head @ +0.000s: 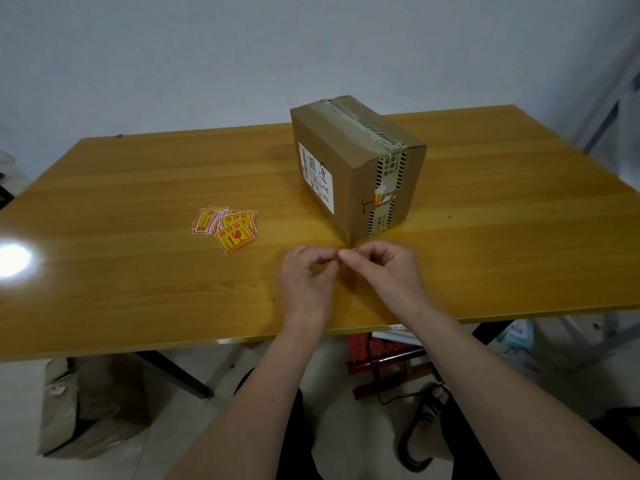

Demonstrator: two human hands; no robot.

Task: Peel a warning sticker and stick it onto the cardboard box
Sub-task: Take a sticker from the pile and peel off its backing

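Warning stickers [227, 228]: a loose fanned pile of yellow-and-red squares on the wooden table [138, 188], at about nine o'clock from the hands. Cardboard box [356, 164]: sealed with printed tape, standing at twelve o'clock just beyond the fingertips, its near corner turned toward the person, presumably so a bare face is within easy reach. Left hand [304, 275] and right hand [384, 268]: both narrowed to a pinch, thumb and forefinger tips meeting over the table's near edge, a posture that suits picking a sticker from its backing; a sliver of yellow shows at the pinch, but what is held cannot be told.
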